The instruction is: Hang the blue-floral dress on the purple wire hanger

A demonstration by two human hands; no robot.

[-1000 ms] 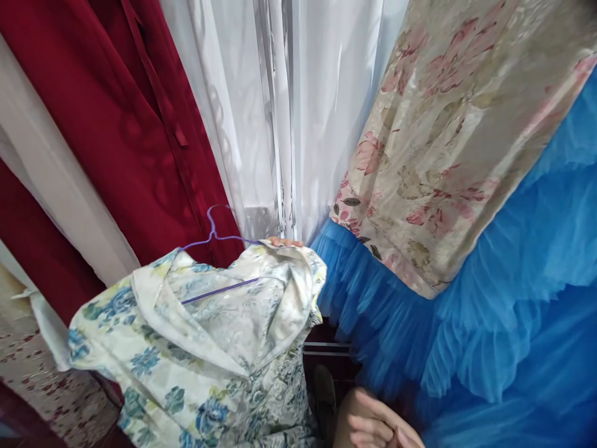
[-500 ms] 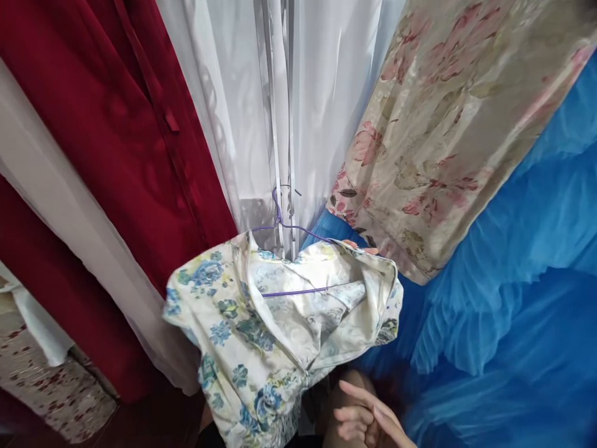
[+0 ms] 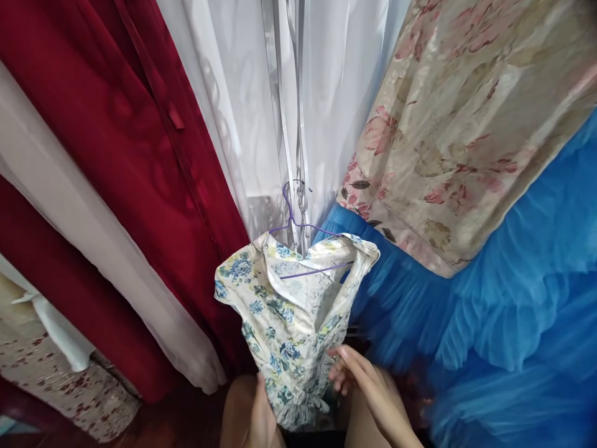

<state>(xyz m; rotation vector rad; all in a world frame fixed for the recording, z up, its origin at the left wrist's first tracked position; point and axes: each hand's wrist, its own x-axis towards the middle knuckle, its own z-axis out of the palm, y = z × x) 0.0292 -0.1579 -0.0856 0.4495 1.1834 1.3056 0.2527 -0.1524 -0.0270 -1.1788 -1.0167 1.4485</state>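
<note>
A short floral blouse [image 3: 284,348], cream with blue flowers and a gathered hem, hangs on a thin purple wire hanger [image 3: 291,218]. Its wide neckline shows the hanger's lower bar. My left hand [image 3: 262,410] is against the blouse's lower left side; its other fingers are hidden or too unclear to tell whether they grip the cloth. At the lower right side, my right hand [image 3: 347,373] has its index finger stretched toward the cloth and its other fingers loosely bent. I see nothing held in it.
White hanging cloth [image 3: 233,124] with long ribbons [image 3: 298,112] is behind the hanger. Dark red cloth [image 3: 116,124] hangs to the left. A beige floral garment [image 3: 457,149] and blue ruffled tulle [image 3: 504,311] fill the right. My bare legs [image 3: 236,410] are below.
The blouse now hangs straighter and appears smaller and farther off. Fingers behind its right shoulder are gone from there. My left hand now shows at the lower left; my right hand moved up to the side.
</note>
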